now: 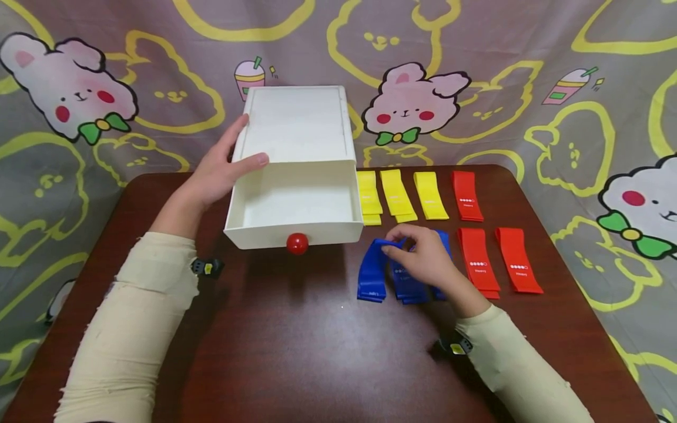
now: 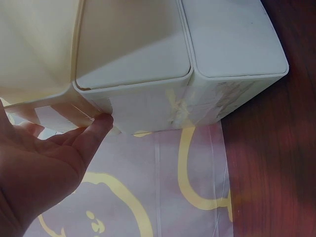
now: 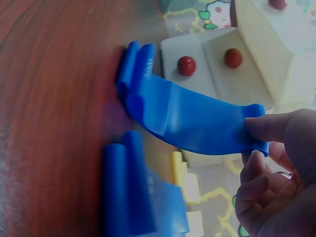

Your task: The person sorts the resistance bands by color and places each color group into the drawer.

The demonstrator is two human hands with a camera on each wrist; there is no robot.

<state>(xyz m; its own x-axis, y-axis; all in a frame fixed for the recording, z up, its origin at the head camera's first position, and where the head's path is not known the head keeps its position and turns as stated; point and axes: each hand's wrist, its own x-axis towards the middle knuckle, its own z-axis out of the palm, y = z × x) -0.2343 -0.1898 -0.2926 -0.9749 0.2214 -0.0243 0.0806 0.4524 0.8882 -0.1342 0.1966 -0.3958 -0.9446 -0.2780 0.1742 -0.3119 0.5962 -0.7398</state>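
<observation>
My left hand [image 1: 214, 170] rests on the left side of a white drawer cabinet [image 1: 296, 123], thumb over the top's front edge, fingers extended along the side. In the left wrist view, fingertips touch the edge of the cabinet wall [image 2: 133, 106]. The top drawer [image 1: 259, 237], with a red ball knob [image 1: 297, 243], is pulled out, and no object shows inside it. My right hand [image 1: 423, 252] pinches one end of a blue resistance band [image 3: 197, 118] between thumb and fingers; this end is lifted, while the other is low by the table. Further blue bands [image 1: 409, 288] lie beneath the hand.
Yellow bands [image 1: 431, 197] lie in a row right of the cabinet, the leftmost partly hidden by it. Red bands [image 1: 518, 264] lie farther right, marked "Heavy". A patterned cloth [image 1: 492, 41] hangs behind the brown table [image 1: 296, 364].
</observation>
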